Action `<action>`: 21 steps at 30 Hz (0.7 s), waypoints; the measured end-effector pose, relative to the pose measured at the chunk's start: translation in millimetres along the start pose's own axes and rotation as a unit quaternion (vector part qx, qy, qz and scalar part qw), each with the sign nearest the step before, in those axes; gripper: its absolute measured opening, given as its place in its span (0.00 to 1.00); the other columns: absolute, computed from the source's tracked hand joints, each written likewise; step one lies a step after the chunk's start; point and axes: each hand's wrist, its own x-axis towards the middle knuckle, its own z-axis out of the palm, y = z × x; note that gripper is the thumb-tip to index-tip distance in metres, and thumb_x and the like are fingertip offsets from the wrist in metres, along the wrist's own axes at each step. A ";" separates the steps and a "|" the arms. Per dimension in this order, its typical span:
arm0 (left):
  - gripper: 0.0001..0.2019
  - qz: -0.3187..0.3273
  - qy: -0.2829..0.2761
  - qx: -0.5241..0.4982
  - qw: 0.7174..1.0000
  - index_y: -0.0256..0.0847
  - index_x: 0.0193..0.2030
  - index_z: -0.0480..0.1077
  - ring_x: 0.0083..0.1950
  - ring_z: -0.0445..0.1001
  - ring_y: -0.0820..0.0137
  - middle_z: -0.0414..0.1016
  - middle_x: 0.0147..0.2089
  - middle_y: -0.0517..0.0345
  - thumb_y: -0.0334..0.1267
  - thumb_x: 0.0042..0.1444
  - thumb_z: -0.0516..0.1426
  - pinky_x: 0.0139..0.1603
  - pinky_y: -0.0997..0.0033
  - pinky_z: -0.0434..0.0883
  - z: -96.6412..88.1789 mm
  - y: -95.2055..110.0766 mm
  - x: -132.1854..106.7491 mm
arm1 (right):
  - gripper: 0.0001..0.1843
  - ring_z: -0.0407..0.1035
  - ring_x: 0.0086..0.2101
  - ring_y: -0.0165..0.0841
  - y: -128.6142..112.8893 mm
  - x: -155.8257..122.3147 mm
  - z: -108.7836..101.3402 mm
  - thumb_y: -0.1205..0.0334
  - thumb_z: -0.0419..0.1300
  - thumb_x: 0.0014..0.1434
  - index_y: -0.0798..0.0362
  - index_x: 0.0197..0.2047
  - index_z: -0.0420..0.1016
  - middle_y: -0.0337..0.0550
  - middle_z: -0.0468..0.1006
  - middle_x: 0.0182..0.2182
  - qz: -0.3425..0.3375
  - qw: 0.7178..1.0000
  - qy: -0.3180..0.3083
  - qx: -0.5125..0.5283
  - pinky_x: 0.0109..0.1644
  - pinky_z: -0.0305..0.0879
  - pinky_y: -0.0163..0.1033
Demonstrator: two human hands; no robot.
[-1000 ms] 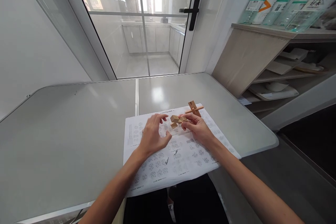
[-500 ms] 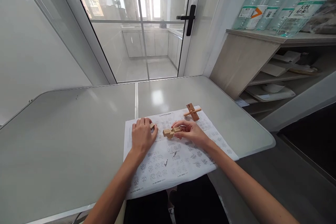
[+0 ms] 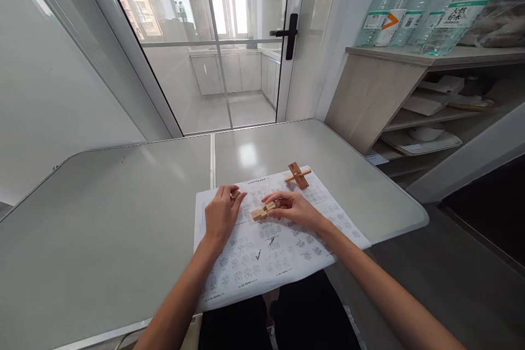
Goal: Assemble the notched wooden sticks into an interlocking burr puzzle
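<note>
Between the thumb and fingers of my left hand (image 3: 221, 210) is a small wooden block (image 3: 235, 193), mostly covered by the fingers. My right hand (image 3: 293, 208) grips the right end of some notched wooden puzzle pieces (image 3: 259, 214), which look fitted together; their left end sticks out toward my left hand. Both hands are over a white printed sheet (image 3: 283, 279) covered in small line diagrams, with a few dark check marks. Beyond my right hand, at the sheet's far right corner, a brown wooden plate with a rod through it (image 3: 298, 175) rests on the paper.
A pale glossy table (image 3: 123, 240) with a seam extends under the sheet. Past its far edge stands a glass door with a black handle (image 3: 291, 36). To the right, a wooden shelf (image 3: 369, 87) carries several plastic bottles (image 3: 455, 16).
My left fingers have shifted from lying over the block to pinching it. My right hand and the puzzle pieces have moved slightly left. The camera view has shifted a little.
</note>
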 end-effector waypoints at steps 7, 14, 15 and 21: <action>0.21 -0.083 0.005 -0.159 0.984 0.40 0.57 0.73 0.39 0.77 0.65 0.81 0.49 0.50 0.54 0.71 0.53 0.42 0.65 0.71 -4.9 4.0 6.5 | 0.13 0.76 0.29 0.26 -6.6 -1.9 -0.2 0.56 0.75 0.55 0.47 0.45 0.86 0.48 0.79 0.61 0.000 1.000 -0.012 0.016 0.40 0.75 0.41; 0.26 -0.067 -0.156 -0.321 0.932 0.40 0.71 0.62 0.46 0.78 0.64 0.79 0.54 0.47 0.50 0.72 0.52 0.46 0.62 0.74 -21.9 14.7 -3.9 | 0.10 0.74 0.36 0.27 -15.9 -6.4 -0.4 0.58 0.74 0.56 0.44 0.43 0.87 0.42 0.75 0.65 -0.015 0.998 -0.014 0.067 0.41 0.71 0.37; 0.26 -0.050 -0.171 -0.351 0.919 0.40 0.71 0.61 0.46 0.78 0.64 0.79 0.54 0.46 0.50 0.71 0.53 0.47 0.62 0.74 -25.5 19.5 -6.7 | 0.10 0.75 0.38 0.29 -18.5 -8.2 0.7 0.58 0.74 0.56 0.44 0.43 0.87 0.42 0.72 0.67 -0.012 0.996 -0.018 0.086 0.41 0.72 0.38; 0.23 -0.068 -0.231 -0.436 0.867 0.43 0.64 0.60 0.53 0.82 0.59 0.79 0.54 0.47 0.48 0.68 0.59 0.53 0.57 0.77 -41.8 54.1 -25.3 | 0.11 0.76 0.48 0.37 -31.6 -23.2 20.8 0.59 0.76 0.54 0.45 0.41 0.87 0.43 0.71 0.68 -0.008 0.974 -0.063 0.220 0.45 0.72 0.39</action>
